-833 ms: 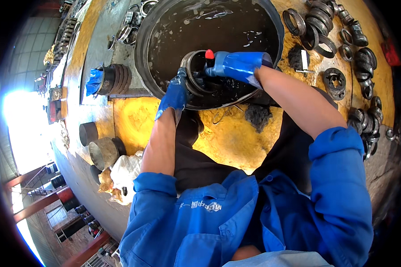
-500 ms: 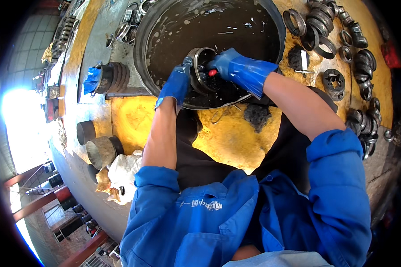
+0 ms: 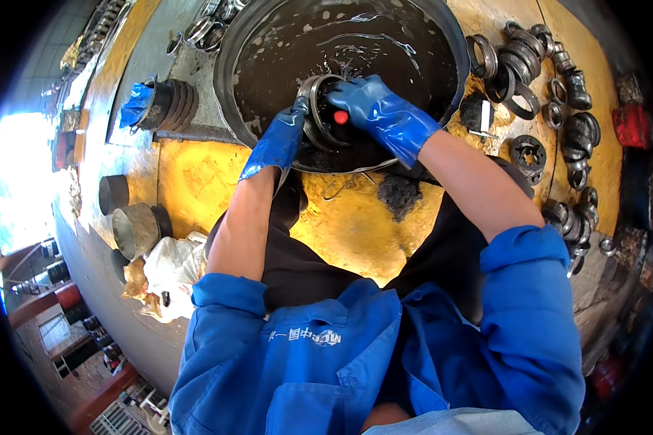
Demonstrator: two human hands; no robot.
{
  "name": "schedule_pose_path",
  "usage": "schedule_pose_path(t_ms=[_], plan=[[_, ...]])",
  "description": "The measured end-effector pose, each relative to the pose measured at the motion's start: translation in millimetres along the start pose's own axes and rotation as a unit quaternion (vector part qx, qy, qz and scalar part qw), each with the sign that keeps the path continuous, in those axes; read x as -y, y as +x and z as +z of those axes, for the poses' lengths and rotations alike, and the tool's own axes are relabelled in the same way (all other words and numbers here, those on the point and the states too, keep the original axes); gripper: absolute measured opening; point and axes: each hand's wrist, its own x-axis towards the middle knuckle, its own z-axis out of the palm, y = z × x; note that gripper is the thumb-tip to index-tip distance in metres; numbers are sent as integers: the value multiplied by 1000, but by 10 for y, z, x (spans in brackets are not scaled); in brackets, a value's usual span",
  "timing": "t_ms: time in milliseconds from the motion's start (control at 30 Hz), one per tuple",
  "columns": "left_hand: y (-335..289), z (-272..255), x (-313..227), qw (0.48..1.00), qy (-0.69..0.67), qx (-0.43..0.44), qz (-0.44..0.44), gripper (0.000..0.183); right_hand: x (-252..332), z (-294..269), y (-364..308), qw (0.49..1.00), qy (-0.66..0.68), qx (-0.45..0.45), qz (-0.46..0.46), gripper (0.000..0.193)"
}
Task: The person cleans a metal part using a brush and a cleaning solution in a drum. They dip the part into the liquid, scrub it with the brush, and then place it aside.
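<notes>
Inside the near half of the basin [image 3: 223, 80], the left hand [image 3: 284, 130] pinches the ring [image 3: 314, 109] by its left side, best held firm, and a red-ended tool [image 3: 340, 117] at its open face sits in the curled right hand [image 3: 366, 101], best worked evenly.

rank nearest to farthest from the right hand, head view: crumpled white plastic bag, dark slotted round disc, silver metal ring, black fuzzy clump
1. Silver metal ring, just left of the right hand
2. Black fuzzy clump, below
3. Dark slotted disc, right
4. White plastic bag, lower left
</notes>
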Motion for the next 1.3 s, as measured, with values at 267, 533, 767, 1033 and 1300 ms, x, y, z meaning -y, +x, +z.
schedule_pose_path(t_ms=[267,533,767,1033,1300], plan=[[-77,-59,78,997,-67,38,-18,51,77,-72,105,966,192,49,165,28],[-285,133,-273,999,21,33,33,49,-47,5,71,950,247,88,172,33],[58,87,-413,990,125,0,67,46,-259,57,-94,882,433,114,146,43],[173,108,-212,987,140,-32,75,54,-82,117,-55,988,141,-13,61,31],[89,-48,168,999,13,13,35,49,-59,-135,-81,966,-22,-175,-189,44]])
